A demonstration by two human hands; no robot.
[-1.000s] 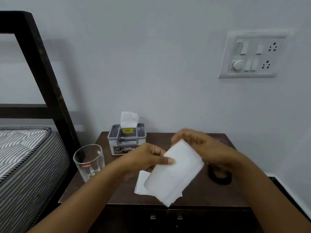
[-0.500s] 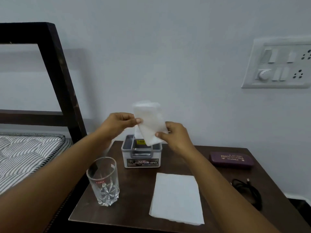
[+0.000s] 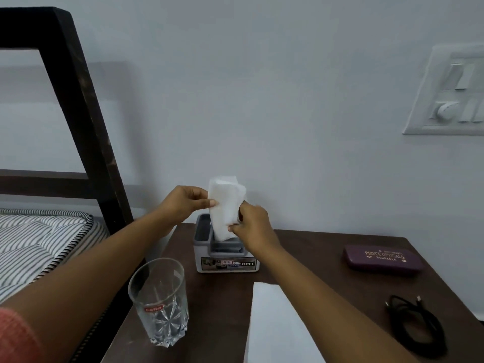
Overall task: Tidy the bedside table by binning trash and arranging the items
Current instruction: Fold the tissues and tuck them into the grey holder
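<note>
A folded white tissue [image 3: 224, 208] stands upright over the slot of the grey tissue box [image 3: 226, 263] at the back of the dark wooden bedside table [image 3: 327, 289]. My left hand [image 3: 183, 203] pinches the tissue's upper left edge. My right hand [image 3: 250, 229] pinches its lower right edge, just above the box. A second white tissue [image 3: 272, 326] lies flat on the table near the front, partly under my right forearm.
A clear drinking glass [image 3: 159, 302] stands at the table's front left. A purple spectacle case [image 3: 382, 260] lies at the right, with a coiled black cable [image 3: 416, 326] in front of it. A striped mattress [image 3: 34, 242] and dark bed frame [image 3: 81, 106] are on the left.
Both hands lifted one tissue from the table's front to above the tissue box and now lower it toward the slot. The other tissue stayed flat on the table. The camera moved closer.
</note>
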